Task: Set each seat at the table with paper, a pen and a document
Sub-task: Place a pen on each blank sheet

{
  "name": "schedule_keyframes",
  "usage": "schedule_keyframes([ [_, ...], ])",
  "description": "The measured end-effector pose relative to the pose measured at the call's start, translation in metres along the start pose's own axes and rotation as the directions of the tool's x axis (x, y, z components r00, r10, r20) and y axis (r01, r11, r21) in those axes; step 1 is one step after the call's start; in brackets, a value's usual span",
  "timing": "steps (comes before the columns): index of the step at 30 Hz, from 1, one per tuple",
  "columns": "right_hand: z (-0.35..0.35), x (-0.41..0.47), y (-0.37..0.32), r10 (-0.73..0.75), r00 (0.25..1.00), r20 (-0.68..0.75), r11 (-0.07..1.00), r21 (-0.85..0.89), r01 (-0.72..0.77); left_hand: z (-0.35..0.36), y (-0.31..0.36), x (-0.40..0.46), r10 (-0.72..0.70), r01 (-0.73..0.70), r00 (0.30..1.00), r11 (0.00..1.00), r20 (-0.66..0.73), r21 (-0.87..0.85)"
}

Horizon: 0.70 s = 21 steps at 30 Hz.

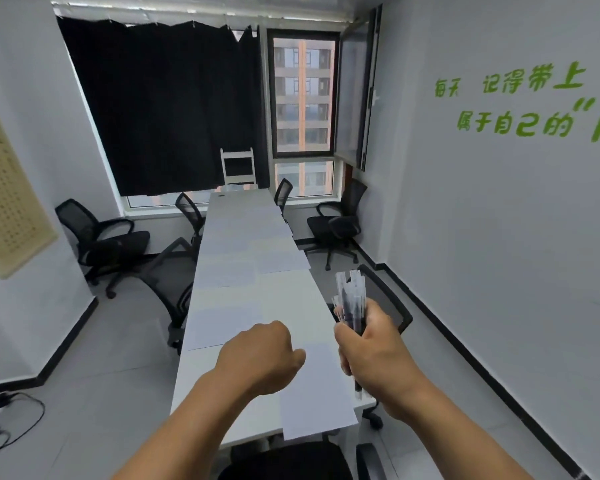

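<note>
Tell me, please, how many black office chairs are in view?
7 black office chairs: three on the left, three on the right, one at the near end; more may be hidden.

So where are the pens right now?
In the head view, the pens are bunched upright in the right hand, above the table's near right edge.

Upright pen bundle; sheets along table.

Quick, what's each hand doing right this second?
Left hand: fingers curled under, nothing visible in it; whether it holds something cannot be told.
Right hand: gripping a bundle of pens.
</note>
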State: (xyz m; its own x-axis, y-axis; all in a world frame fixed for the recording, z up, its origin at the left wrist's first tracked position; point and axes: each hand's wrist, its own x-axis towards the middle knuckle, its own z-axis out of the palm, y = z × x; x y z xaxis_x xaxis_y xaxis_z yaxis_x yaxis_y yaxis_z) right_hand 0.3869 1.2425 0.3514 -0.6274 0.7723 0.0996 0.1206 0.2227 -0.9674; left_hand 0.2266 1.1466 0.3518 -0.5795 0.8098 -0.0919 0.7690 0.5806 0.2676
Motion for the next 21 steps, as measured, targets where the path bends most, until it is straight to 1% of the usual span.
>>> schedule_keyframes([
  [7, 0.030, 0.050, 0.009, 0.024, 1.000, 0.003, 0.999, -0.023, -0.024, 0.001, -0.032, 0.047, -0.017, 0.017, 1.000, 1.000, 0.004, -0.022],
  [11, 0.038, 0.072, 0.027, 0.068, 0.997, 0.023, 0.997, -0.020, -0.068, 0.011, -0.044, 0.069, -0.057, 0.059, 0.997, 0.998, 0.048, -0.030],
  [17, 0.043, 0.113, 0.071, 0.120, 0.991, 0.051, 0.991, 0.054, -0.122, 0.041, -0.050, 0.101, -0.136, 0.141, 0.984, 0.989, 0.114, -0.038],
  [21, 0.045, 0.138, 0.106, 0.167, 0.981, 0.102, 0.981, 0.086, -0.176, 0.064, -0.049, 0.121, -0.201, 0.210, 0.974, 0.975, 0.108, -0.072],
])
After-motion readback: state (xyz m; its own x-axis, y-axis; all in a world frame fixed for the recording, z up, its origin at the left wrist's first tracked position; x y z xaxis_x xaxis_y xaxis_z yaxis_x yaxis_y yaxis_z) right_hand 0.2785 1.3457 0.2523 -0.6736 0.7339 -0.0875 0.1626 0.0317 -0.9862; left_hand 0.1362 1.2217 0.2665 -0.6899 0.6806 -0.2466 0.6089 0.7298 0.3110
